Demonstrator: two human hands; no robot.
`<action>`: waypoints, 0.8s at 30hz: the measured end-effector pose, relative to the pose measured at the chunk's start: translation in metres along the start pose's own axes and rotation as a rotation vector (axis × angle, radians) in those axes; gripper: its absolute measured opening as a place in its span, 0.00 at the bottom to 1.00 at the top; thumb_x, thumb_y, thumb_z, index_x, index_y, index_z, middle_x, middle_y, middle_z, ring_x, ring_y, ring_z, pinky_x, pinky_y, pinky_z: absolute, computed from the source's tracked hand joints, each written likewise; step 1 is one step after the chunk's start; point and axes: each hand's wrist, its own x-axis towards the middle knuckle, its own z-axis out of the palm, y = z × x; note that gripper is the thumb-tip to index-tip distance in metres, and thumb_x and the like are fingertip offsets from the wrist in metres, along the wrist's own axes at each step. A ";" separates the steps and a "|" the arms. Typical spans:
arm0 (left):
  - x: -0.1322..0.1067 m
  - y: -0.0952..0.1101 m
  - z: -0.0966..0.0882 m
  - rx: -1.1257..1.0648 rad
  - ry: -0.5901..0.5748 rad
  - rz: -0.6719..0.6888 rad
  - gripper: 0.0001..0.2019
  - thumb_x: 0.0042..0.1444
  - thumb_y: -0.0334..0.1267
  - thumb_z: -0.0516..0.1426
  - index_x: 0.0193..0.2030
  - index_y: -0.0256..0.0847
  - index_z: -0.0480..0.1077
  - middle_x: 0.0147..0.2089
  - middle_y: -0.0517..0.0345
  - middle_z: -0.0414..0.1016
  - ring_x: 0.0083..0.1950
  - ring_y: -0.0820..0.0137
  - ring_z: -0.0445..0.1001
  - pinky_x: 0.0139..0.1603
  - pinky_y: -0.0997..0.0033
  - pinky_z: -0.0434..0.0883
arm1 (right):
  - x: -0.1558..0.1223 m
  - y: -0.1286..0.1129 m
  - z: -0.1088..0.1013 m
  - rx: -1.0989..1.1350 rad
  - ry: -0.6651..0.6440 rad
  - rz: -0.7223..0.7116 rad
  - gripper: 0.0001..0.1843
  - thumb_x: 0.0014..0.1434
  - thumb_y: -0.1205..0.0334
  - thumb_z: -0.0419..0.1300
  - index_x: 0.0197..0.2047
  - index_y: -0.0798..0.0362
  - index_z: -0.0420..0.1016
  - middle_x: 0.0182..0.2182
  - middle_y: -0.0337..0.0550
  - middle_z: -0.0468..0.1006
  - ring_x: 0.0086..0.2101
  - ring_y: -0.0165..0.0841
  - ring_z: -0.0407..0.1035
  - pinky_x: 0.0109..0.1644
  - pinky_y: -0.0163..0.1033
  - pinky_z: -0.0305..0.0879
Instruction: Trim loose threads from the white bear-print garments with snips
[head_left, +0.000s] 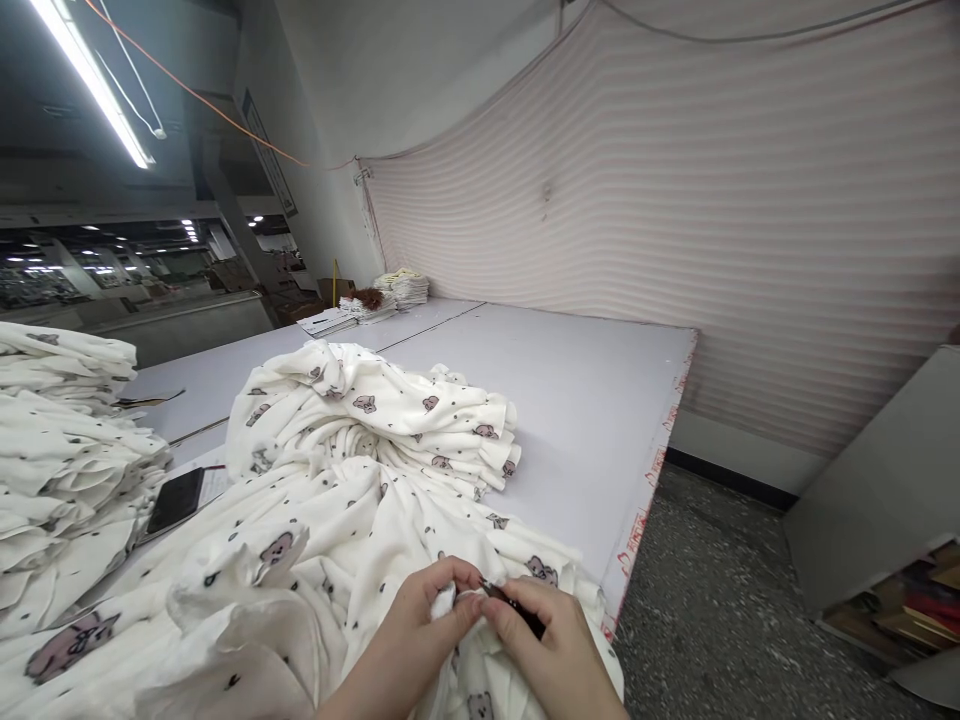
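Note:
My left hand is closed, pinching an edge of white fabric between thumb and fingertips. Against those fingertips comes the tip of a slim dark tool, small and pointed like thread snips. My right hand is closed around it, and most of its body is hidden in the grip. The fabric is soft, printed with grey-pink animal figures and small dark spots. It lies in loose folds under both hands, and a bunched pile of the same cloth rises just beyond.
More printed cloth is stacked at left, beside a dark phone on paper. Folded stacks stand at the far end of the pale table. The table's right edge drops to a speckled floor; a grey cabinet stands beyond.

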 end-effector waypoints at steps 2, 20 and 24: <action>0.000 0.000 -0.001 0.024 0.007 -0.014 0.09 0.54 0.45 0.57 0.37 0.43 0.73 0.41 0.57 0.74 0.49 0.59 0.69 0.52 0.64 0.64 | 0.002 -0.001 -0.002 0.004 -0.027 0.004 0.16 0.60 0.55 0.58 0.26 0.54 0.78 0.23 0.39 0.75 0.28 0.33 0.68 0.32 0.32 0.62; 0.011 0.006 -0.045 -0.165 0.282 0.066 0.13 0.59 0.50 0.53 0.43 0.45 0.66 0.40 0.58 0.77 0.46 0.60 0.75 0.48 0.61 0.71 | -0.015 0.034 -0.020 0.111 0.261 0.149 0.15 0.62 0.51 0.55 0.37 0.54 0.73 0.30 0.42 0.77 0.31 0.35 0.71 0.33 0.33 0.67; 0.027 0.011 -0.093 -0.421 0.442 0.067 0.14 0.63 0.44 0.48 0.30 0.42 0.67 0.17 0.71 0.65 0.21 0.75 0.72 0.29 0.75 0.71 | -0.028 0.059 -0.030 -0.084 0.267 0.170 0.14 0.62 0.53 0.55 0.44 0.52 0.75 0.38 0.46 0.79 0.38 0.39 0.73 0.41 0.38 0.69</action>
